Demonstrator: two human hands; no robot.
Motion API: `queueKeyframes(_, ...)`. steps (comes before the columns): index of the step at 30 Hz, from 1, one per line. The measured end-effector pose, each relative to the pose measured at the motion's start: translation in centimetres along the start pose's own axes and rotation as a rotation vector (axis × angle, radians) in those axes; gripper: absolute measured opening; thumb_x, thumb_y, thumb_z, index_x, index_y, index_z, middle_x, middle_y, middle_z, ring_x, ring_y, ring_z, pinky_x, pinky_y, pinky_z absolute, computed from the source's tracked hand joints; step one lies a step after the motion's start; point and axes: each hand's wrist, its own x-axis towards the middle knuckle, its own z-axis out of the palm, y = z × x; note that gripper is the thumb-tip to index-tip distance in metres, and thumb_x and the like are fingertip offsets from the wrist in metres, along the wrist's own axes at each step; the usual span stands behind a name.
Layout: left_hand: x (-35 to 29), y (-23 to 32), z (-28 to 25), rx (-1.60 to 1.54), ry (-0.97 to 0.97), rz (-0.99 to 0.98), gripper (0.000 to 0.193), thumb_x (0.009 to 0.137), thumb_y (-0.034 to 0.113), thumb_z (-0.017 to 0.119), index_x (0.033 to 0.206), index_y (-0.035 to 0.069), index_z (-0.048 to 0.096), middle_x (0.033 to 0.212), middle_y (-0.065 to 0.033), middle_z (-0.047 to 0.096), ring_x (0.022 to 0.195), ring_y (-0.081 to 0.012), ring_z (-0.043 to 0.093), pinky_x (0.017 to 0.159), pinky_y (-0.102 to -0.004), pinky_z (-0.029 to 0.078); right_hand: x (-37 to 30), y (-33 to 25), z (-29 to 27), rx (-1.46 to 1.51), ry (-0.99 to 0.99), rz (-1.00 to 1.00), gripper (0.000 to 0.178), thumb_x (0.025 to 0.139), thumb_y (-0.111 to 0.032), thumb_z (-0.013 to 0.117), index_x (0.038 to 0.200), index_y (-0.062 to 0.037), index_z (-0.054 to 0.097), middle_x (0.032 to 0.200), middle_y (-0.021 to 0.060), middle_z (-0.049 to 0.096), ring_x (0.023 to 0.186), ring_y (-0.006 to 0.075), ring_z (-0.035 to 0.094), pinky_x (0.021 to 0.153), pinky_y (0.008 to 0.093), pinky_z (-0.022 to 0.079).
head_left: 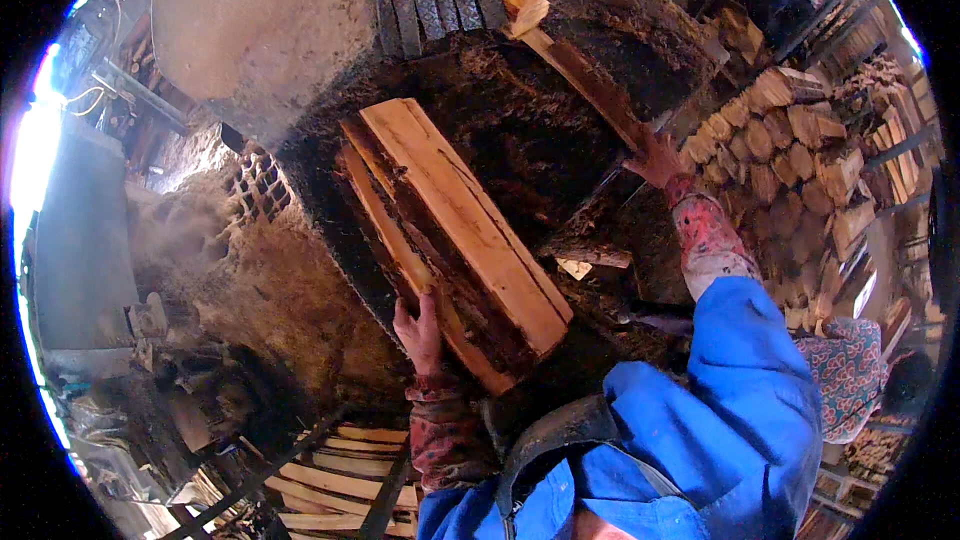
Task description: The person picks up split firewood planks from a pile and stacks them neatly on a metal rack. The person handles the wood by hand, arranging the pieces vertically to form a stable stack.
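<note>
Centre: we see a broad, pale-orange wooden board (465, 220) aslant, running eleven to five o'clock. Along its nine-o'clock side, a narrow, tan, rough-edged wooden slab (398, 250). At seven, our left hand (418, 337) pinches the slab's outer edge. At two, our right hand (657, 161) meets a long, dark-brown wooden strip (600, 95); whether its fingers close, we cannot tell.
</note>
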Motion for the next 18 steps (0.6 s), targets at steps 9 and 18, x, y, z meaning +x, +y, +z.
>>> queueKeyframes(9,-0.3,1.5,0.5,0.129,0.033,-0.001,0.033,0.091,0.018,0.068,0.110,-0.008,0.060,0.100,-0.0057,0.067,0.089,-0.0124,0.060,0.081,-0.0283,0.048,-15.5,-6.1,0.9,0.426,-0.007,-0.077,0.074,0.079,-0.039,0.071,0.137,-0.0001,0.046,0.130,0.0307,0.052,0.120,0.0470,0.051,0.103,0.0483,0.042)
queueKeyframes(18,0.2,0.1,-0.2,0.214,-0.007,0.010,0.050,0.091,0.025,0.069,0.116,-0.015,0.055,0.106,-0.0126,0.067,0.093,-0.0156,0.061,0.085,-0.0292,0.048,-9.5,-22.1,-0.7,0.720,-0.198,-0.248,0.058,0.086,-0.041,0.071,0.123,0.0010,0.056,0.108,0.0251,0.061,0.098,0.0384,0.062,0.087,0.0421,0.051)
